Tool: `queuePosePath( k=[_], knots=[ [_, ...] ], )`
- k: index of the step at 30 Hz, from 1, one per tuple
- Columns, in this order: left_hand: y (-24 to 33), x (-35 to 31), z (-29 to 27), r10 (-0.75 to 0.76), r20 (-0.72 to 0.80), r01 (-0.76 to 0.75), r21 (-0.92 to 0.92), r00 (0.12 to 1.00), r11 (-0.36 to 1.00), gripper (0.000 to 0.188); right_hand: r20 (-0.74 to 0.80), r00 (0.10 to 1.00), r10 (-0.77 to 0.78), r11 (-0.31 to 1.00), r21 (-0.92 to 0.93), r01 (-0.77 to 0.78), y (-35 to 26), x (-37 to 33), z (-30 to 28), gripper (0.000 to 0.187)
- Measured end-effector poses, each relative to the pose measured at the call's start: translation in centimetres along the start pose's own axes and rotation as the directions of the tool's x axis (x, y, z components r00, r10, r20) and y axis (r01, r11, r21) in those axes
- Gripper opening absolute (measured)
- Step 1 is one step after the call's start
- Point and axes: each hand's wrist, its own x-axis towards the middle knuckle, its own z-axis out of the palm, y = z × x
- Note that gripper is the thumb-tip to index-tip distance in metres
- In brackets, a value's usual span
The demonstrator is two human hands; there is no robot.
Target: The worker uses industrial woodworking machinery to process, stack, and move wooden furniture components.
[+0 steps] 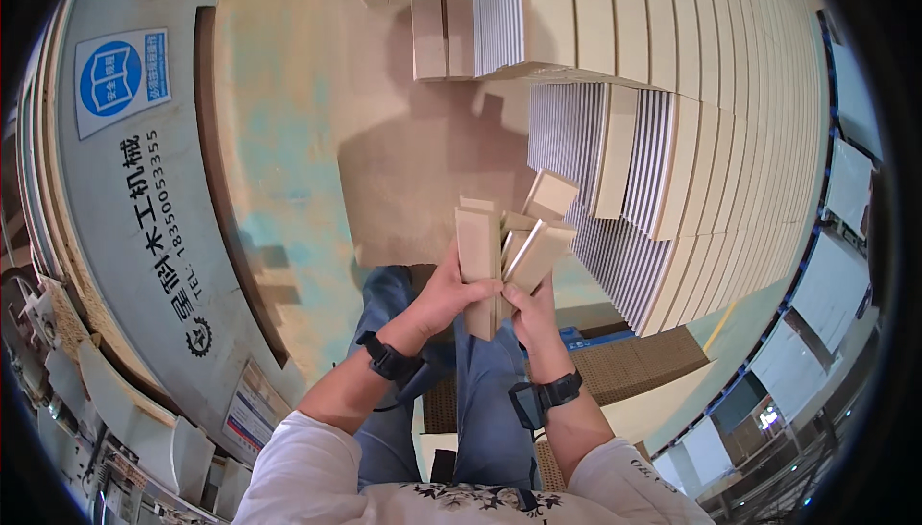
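Observation:
Several short beige wooden boards (477, 242) are bunched between my two hands, in front of my legs. My left hand (445, 293) is wrapped round the left side of the bunch, where the boards stand nearly upright. My right hand (534, 309) grips the right side, its thumb pressed near the middle. On that side the boards fan out and tilt to the right, one showing a bright white edge (524, 249). Another tilted board (551, 195) pokes up at the top right of the bunch. Fingers behind the boards are hidden.
Tall stacks of similar boards (643, 160) fill the right, rising in steps. Two boards (443, 25) stand at the far end of the brown sheet (384, 179). A grey machine panel (125, 189) with a blue sign runs along the left. A perforated brown board (634, 371) lies lower right.

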Motion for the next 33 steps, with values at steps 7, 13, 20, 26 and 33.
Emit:
queuePosePath(
  k=[7,13,20,26,33],
  knots=[
    [-1.2,0.2,-3.1,-0.098,-0.068,0.06,-0.418,0.993,0.906,0.054,-0.045,0.999,0.007,0.99,0.144,0.0,0.1,1.1,1.5,0.06],
    [0.7,-0.6,-4.3,-0.061,-0.054,0.046,-0.249,0.997,0.968,0.057,0.036,0.999,0.018,0.998,0.056,-0.02,-0.1,1.7,3.0,0.051],
    [2.2,-1.6,-5.7,0.083,0.068,-0.099,0.273,0.994,0.957,0.067,0.015,0.995,-0.102,0.98,-0.169,0.103,-0.5,2.5,6.2,0.05],
    [3.0,-1.5,-6.9,0.116,0.079,-0.14,0.498,0.99,0.856,0.069,0.026,0.991,-0.134,0.958,-0.252,0.136,-0.4,3.0,8.0,0.05],
    [6.2,-1.2,-7.5,-0.131,0.11,0.017,0.697,0.985,0.717,0.077,0.142,0.976,-0.167,0.894,-0.395,0.211,-0.3,3.1,7.8,0.054]
  ],
)
